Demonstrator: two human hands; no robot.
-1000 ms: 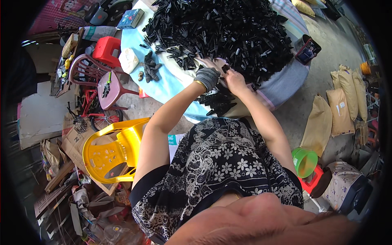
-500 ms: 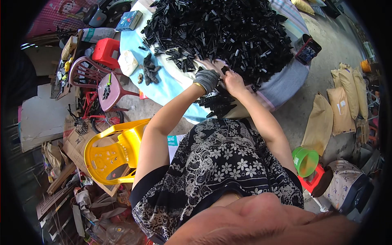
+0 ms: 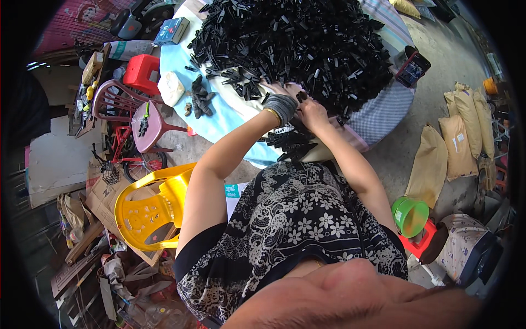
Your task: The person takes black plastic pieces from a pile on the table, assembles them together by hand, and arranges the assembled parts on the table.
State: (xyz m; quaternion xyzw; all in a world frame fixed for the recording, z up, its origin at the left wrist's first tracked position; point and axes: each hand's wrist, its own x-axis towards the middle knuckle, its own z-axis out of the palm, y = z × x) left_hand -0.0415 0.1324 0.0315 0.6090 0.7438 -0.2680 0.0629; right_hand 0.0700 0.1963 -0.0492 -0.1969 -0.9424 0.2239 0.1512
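Observation:
A large heap of small black plastic clip-like pieces (image 3: 307, 49) covers the far part of the cloth-covered table (image 3: 378, 118). At its near edge my left hand (image 3: 281, 107), in a grey glove, is closed with its fingertips mostly hidden. Close beside it on the right, my bare right hand (image 3: 313, 114) pinches a small black plastic piece (image 3: 301, 96). Below both hands, by the table's near edge, lies a smaller group of black pieces (image 3: 293, 143). A dark glove (image 3: 201, 97) rests on the blue cloth at the left, next to a crumpled white bag (image 3: 171, 89).
A phone (image 3: 413, 69) leans at the table's right rim, and a blue box (image 3: 171, 31) sits at the far left. A yellow chair (image 3: 145, 219) and a pink chair (image 3: 150, 129) stand left. On the right are brown sacks (image 3: 457, 145) and a green bucket (image 3: 410, 216).
My gloved left hand has shifted slightly right and turned, closer to the right hand. My right hand stays almost in place, with the black piece at its fingertips.

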